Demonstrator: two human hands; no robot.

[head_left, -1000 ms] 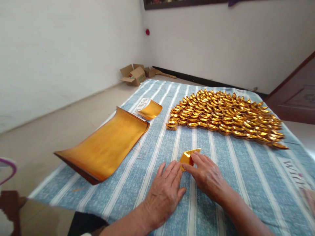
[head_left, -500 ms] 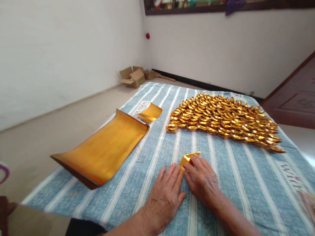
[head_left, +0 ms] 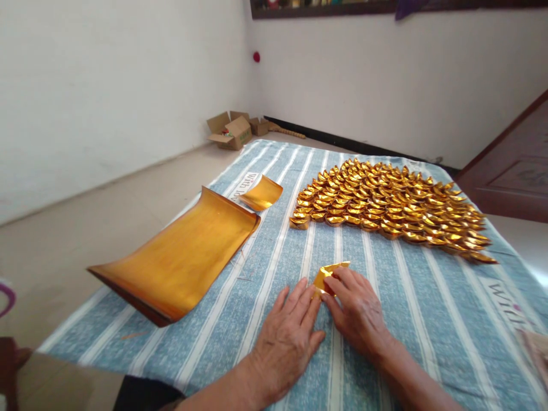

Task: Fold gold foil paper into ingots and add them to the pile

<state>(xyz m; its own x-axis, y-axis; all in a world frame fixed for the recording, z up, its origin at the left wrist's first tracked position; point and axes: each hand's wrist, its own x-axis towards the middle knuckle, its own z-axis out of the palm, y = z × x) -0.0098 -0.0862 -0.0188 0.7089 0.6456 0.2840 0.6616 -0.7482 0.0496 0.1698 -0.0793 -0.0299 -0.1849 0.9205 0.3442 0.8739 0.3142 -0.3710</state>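
Observation:
A small folded piece of gold foil paper (head_left: 321,276) lies on the striped cloth in front of me. My left hand (head_left: 287,337) rests flat beside it, fingers stretched out and their tips at its near left edge. On the paper's right side, the bent fingers of my right hand (head_left: 353,305) press and pinch it, hiding part of the folds. Farther off, to the right, stand many gold paper ingots (head_left: 385,202) packed in rows. To the left lies a stack of large gold foil sheets (head_left: 184,254) with curled edges.
A smaller curled gold sheet (head_left: 262,193) sits beyond the stack. The blue and white striped cloth (head_left: 265,262) covers the table. Open cardboard boxes (head_left: 233,131) stand on the floor near the wall, and a dark red wooden panel (head_left: 509,165) leans at right.
My right fingers have shifted slightly on the folded foil paper. My left hand stays almost in place, and the view has tilted down a little.

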